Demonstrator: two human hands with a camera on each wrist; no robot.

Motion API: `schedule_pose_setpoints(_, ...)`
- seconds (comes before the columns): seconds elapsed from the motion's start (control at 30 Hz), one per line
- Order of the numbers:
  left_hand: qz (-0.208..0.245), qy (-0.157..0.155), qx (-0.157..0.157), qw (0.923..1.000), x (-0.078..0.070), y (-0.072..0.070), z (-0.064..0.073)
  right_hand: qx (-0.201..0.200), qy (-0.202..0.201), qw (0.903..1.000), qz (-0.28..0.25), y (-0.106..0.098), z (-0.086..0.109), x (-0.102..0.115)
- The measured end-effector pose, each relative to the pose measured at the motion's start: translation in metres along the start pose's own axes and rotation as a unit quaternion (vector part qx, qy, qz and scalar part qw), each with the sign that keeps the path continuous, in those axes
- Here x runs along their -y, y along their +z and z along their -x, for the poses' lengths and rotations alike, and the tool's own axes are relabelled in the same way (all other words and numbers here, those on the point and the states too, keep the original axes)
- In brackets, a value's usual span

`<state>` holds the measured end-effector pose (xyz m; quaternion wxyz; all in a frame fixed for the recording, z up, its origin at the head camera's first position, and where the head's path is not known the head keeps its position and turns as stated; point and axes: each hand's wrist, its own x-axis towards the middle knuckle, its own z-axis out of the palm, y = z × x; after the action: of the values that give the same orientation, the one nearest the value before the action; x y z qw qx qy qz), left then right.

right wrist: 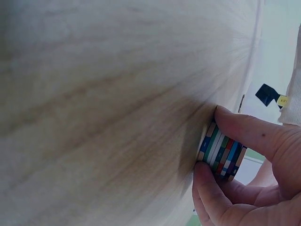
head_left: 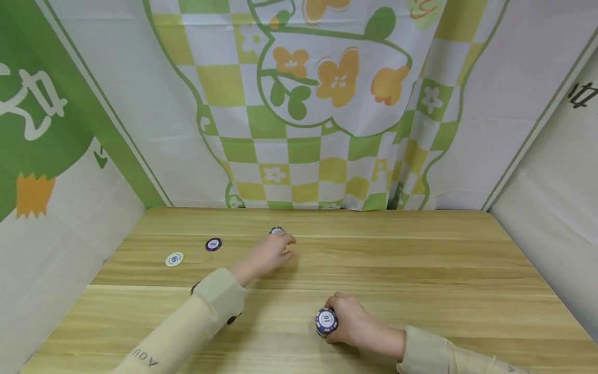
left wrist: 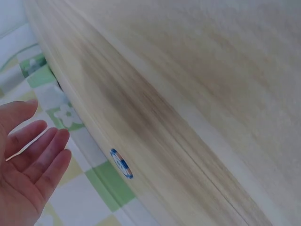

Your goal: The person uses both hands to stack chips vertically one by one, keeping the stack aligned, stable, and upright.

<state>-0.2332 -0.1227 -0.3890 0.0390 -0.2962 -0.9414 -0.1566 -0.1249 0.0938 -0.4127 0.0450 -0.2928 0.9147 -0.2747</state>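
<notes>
My right hand (head_left: 359,324) grips a short stack of poker chips (head_left: 326,321) on the wooden table, thumb on one side and fingers on the other. A blue-and-white chip marked 10 tops it, and the right wrist view shows several coloured edges in the stack (right wrist: 222,153). Further forward, my left hand (head_left: 268,253) reaches over the table with loosely bent fingers and nothing between them. Just beyond it lies a single blue-and-white poker chip (head_left: 276,229), partly covered by the hand in the head view. That chip (left wrist: 122,163) shows whole in the left wrist view.
Left of my left hand, a dark purple chip (head_left: 213,244) and a white chip (head_left: 175,259) lie flat and apart on the table (head_left: 420,259). A patterned curtain (head_left: 299,156) hangs at the table's far edge, with pale fabric walls at both sides.
</notes>
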Motion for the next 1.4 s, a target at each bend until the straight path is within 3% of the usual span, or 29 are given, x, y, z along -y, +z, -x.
schedule_pose_setpoints(0.3,0.003,-0.034,-0.007,0.9994,0.010,0.001,-0.007,-0.005,0.002,1.0000,-0.004,-0.001,0.001,0.000)
schedule_pose_setpoints(0.8,0.005,-0.073,-0.034,0.9967,0.041,0.012,-0.016,0.003,0.006,0.9999,-0.015,-0.002,0.000,0.000)
schedule_pose_setpoints(1.17,0.016,-0.121,-0.006,0.9925,0.047,0.015,-0.024,0.004,0.004,0.9999,-0.015,-0.002,0.000,0.000)
schedule_pose_setpoints(1.4,-0.011,-0.114,0.013,0.9934,0.046,0.018,-0.024,0.004,0.008,0.9999,-0.008,-0.001,0.001,0.001)
